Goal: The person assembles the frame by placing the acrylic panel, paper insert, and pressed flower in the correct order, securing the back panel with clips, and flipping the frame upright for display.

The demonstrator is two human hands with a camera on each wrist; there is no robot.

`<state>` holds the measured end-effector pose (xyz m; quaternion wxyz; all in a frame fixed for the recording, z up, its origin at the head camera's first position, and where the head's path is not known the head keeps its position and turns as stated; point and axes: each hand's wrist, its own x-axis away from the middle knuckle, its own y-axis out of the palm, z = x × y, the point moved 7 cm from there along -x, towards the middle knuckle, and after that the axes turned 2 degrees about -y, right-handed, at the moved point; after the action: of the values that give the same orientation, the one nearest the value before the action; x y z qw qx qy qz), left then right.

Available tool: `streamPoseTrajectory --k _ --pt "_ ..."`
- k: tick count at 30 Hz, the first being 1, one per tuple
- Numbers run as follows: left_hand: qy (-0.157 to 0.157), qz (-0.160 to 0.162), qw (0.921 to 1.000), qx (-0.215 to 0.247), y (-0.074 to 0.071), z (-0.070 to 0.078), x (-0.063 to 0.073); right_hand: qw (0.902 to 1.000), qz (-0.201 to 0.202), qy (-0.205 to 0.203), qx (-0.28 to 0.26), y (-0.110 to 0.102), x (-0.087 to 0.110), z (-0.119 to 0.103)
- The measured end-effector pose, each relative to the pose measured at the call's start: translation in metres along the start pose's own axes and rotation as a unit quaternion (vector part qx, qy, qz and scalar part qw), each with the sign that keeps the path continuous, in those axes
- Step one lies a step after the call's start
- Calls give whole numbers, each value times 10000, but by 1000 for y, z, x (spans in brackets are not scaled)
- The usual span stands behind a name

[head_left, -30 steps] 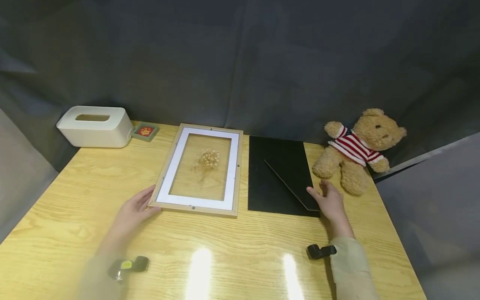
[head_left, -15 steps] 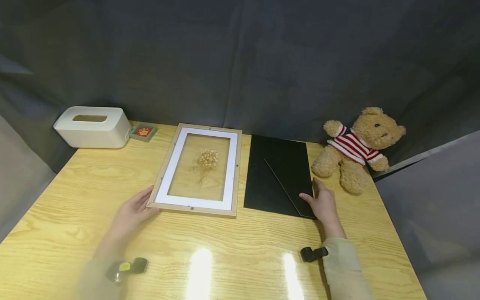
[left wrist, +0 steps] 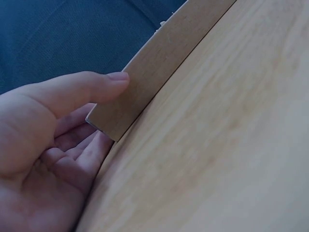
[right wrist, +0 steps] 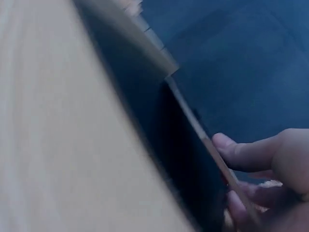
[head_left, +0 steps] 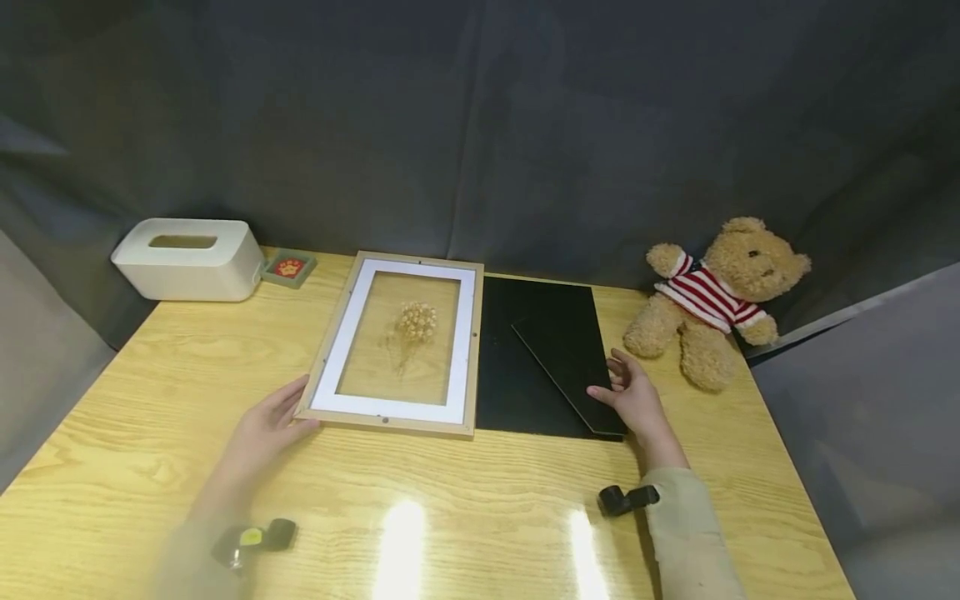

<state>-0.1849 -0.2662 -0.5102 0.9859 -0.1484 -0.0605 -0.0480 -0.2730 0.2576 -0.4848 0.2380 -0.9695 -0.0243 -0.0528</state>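
A wooden picture frame (head_left: 427,427) with a white mat (head_left: 330,392) lies on the table in the head view. Dried flowers (head_left: 416,323) show inside its clear middle. My left hand (head_left: 258,429) grips its near left corner; in the left wrist view the thumb (left wrist: 104,86) presses the wood while the fingers reach behind. Right beside the frame is a black backing board (head_left: 506,375) with a stand flap (head_left: 573,358). My right hand (head_left: 639,404) pinches the board's right edge, thumb (right wrist: 241,152) on top and fingers below in the right wrist view.
At the back left stand a white tissue box (head_left: 198,271) and a small green tile (head_left: 289,268) with a red paw picture. A teddy bear (head_left: 697,300) in a striped shirt sits at the back right. A dark curtain (head_left: 465,125) hangs behind the table.
My right hand has drawn the black backing board leftward, so its left edge now meets the frame's right side. The left hand and frame have stayed put.
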Motion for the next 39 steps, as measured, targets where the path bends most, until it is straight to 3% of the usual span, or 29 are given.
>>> streamPoseTrajectory --k 5,10,15,21,25,29,39 --pt "47 -16 10000 56 2 3 1 9937 -150 552 -963 0 2 2" --pt "52 -59 9997 211 4 5 2 9880 -225 787 -1309 -1 0 3" --pt "8 -60 9996 268 6 4 1 9820 17 931 -1645 -4 -1 5" --pt "52 -90 9997 241 7 6 2 9890 219 834 -1201 -3 -1 3" --pt "80 -88 9998 155 6 8 3 9981 390 412 -233 -3 1 0" --pt "61 -86 9999 93 5 10 5 9961 658 2 596 -2 3 -4" --pt "37 -48 9998 198 4 12 6 9937 987 -521 142 7 6 -4"
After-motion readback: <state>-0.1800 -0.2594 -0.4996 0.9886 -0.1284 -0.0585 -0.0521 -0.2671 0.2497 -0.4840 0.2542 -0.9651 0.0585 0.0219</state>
